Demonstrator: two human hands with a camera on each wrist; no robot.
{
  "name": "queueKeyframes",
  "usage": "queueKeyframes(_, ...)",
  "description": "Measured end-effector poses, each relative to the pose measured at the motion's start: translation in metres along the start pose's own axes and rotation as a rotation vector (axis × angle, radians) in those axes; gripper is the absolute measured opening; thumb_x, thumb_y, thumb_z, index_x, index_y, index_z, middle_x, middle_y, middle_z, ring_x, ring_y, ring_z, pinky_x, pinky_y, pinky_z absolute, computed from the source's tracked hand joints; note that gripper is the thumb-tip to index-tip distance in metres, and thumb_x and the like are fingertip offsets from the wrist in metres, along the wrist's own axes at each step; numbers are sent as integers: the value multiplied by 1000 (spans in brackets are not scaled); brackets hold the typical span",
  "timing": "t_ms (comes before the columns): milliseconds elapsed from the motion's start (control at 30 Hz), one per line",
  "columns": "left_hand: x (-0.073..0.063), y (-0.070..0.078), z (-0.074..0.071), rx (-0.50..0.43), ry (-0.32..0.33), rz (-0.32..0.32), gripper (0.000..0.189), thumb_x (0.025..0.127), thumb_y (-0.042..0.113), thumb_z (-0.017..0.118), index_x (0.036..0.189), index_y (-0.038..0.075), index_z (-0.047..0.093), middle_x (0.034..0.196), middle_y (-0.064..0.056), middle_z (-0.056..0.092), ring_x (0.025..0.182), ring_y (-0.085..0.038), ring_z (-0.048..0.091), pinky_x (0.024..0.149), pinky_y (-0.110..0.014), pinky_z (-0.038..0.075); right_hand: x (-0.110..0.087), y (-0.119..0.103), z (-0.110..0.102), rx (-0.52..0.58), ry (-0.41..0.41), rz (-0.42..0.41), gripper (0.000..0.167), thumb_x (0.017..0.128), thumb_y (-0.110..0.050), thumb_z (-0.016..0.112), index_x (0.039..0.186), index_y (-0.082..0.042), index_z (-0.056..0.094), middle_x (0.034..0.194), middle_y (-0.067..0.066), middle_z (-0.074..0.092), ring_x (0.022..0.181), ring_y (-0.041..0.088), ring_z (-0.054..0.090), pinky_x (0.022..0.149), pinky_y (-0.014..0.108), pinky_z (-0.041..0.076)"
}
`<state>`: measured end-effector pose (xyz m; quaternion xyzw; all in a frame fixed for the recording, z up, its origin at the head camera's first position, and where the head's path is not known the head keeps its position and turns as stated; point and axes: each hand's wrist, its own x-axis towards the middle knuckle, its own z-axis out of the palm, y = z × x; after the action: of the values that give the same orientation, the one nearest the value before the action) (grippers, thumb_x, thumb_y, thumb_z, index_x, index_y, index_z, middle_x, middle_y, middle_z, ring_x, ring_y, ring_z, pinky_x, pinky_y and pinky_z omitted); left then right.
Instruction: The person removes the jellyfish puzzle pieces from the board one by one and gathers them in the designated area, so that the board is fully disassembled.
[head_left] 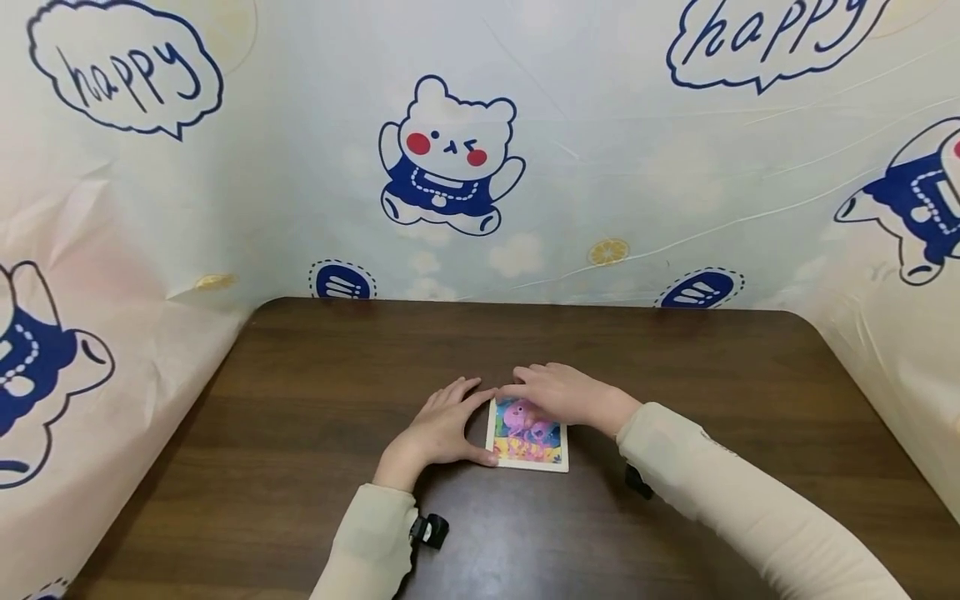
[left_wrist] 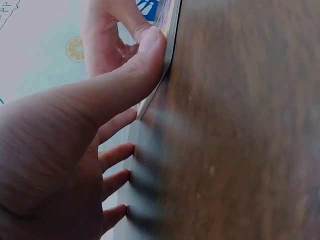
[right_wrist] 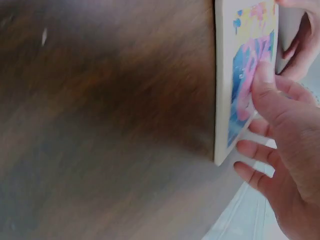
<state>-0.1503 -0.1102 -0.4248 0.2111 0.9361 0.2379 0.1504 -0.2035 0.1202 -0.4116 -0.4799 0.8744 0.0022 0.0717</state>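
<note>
A small square picture board [head_left: 528,454], cream-bordered with pink cartoon figures on it, lies flat on the dark wooden table. My left hand [head_left: 438,429] holds its left side, thumb at the near corner and index finger at the far one. The other left fingers spread out, their tips down on the table in the left wrist view. From the far right, my right hand [head_left: 570,396] reaches over the board's far part and covers some of the picture. In the right wrist view its thumb [right_wrist: 265,80] presses on the picture, with the other fingers beyond the far edge.
The brown wooden table [head_left: 300,500] has rounded far corners. Behind it and along both sides hangs a pale curtain [head_left: 585,150] printed with bears, lettering and orange slices. A black wrist-worn device [head_left: 429,531] sits at the left cuff.
</note>
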Motion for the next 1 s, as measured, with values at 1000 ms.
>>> queueKeyframes(1000,2,-1,4,0,14,-19,97,71,50,86,152,22,41,161,-8,25,150,-32,14,118,-54,13,0,7,6,-108,14,-69,46,96,-38,64,140,-30,51,106,2,55,75,14,54,79,38,54)
